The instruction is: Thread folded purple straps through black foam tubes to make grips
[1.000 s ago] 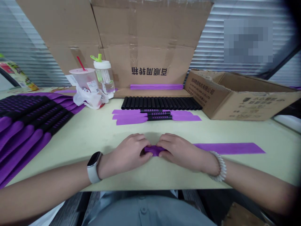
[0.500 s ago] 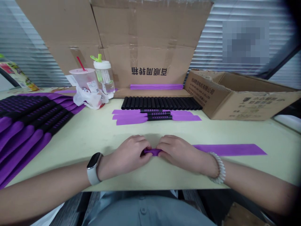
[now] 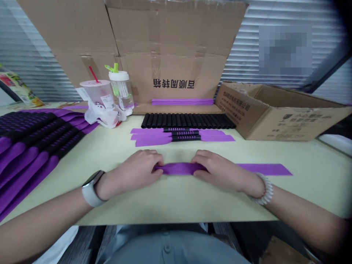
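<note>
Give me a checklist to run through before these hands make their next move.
1. Left hand gripping the purple strip: ok, thumb and fingers pinch it.
2. Right hand gripping the strip: ok, with a length running out past the wrist on the right.
3. Strip's left end in sight: cannot tell how it lies, as the left hand hides it.
4. One hand free: not ok, both hold the strip.
5. Row of black tubes uncovered: ok, laid side by side beyond the three sleeved strips.
6. Drink cup and bottle away from the hands: ok, both stand at the back left.
</note>
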`<move>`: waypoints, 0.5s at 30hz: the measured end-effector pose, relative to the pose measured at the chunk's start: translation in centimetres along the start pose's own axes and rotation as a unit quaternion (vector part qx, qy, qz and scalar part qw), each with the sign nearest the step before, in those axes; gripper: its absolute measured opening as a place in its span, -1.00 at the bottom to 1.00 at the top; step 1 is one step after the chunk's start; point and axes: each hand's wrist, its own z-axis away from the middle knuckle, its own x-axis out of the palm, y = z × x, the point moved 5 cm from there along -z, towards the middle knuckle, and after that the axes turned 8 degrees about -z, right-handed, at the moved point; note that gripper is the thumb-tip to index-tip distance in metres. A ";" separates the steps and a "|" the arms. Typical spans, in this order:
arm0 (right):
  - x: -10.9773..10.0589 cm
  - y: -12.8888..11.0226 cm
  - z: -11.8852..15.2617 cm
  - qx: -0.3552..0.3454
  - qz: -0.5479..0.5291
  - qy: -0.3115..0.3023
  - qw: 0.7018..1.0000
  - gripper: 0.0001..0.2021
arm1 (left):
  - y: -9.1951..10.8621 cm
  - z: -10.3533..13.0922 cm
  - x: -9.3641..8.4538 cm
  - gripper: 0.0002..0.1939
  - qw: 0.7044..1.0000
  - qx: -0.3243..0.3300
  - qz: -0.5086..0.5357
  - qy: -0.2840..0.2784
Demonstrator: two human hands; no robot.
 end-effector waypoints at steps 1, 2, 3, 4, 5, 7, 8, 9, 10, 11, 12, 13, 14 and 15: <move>0.2 -0.2 -0.2 0.000 -0.004 -0.003 1.000 -0.93 | 0.3 0.0 -0.1 -0.91 1.000 0.000 -0.002 -0.001; 0.4 -0.5 -0.3 -0.004 -0.006 -0.003 1.000 -0.96 | 0.7 0.0 -0.1 -0.88 1.000 0.002 -0.005 -0.001; 0.6 -0.9 -0.5 -0.008 -0.005 -0.001 1.000 -0.97 | 1.3 0.0 -0.1 -0.83 1.000 0.006 -0.010 0.000; 0.9 -1.2 -0.6 -0.008 -0.003 0.002 1.000 -0.96 | 1.9 -0.1 0.0 -0.79 1.000 0.011 -0.017 -0.001; 1.1 -1.5 -0.8 -0.004 -0.001 0.005 1.000 -0.95 | 2.5 -0.2 0.2 -0.78 1.000 0.017 -0.025 -0.003; 1.6 -2.1 -1.0 0.009 -0.006 0.006 1.000 -0.91 | 3.6 -0.7 0.4 -0.81 0.999 0.033 -0.037 -0.010; 1.7 -2.3 -1.2 0.013 -0.009 0.005 1.000 -0.90 | 4.0 -0.9 0.5 -0.84 0.998 0.041 -0.040 -0.011; 1.8 -2.4 -1.4 0.016 -0.009 0.007 1.000 -0.89 | 4.2 -1.2 0.5 -0.87 0.998 0.046 -0.042 -0.011; 1.7 -2.5 -1.5 0.018 -0.004 0.014 1.000 -0.88 | 4.4 -1.4 0.4 -0.88 0.998 0.047 -0.043 -0.007; 1.4 -2.6 -1.7 0.018 0.004 0.026 1.000 -0.87 | 4.3 -1.5 0.2 -0.87 0.998 0.043 -0.043 0.001; 1.0 -2.6 -1.9 0.017 0.015 0.041 0.999 -0.86 | 4.3 -1.5 -0.2 -0.86 0.998 0.037 -0.041 0.014; 0.5 -2.7 -2.0 0.012 0.026 0.058 0.998 -0.85 | 4.2 -1.4 -0.7 -0.85 0.998 0.033 -0.039 0.028; -0.1 -3.0 -2.0 -0.001 0.037 0.074 0.997 -0.82 | 4.1 -1.2 -1.4 -0.83 0.998 0.031 -0.038 0.045; -0.7 -3.4 -1.9 -0.025 0.048 0.092 0.994 -0.77 | 4.1 -0.9 -2.1 -0.81 0.997 0.032 -0.037 0.064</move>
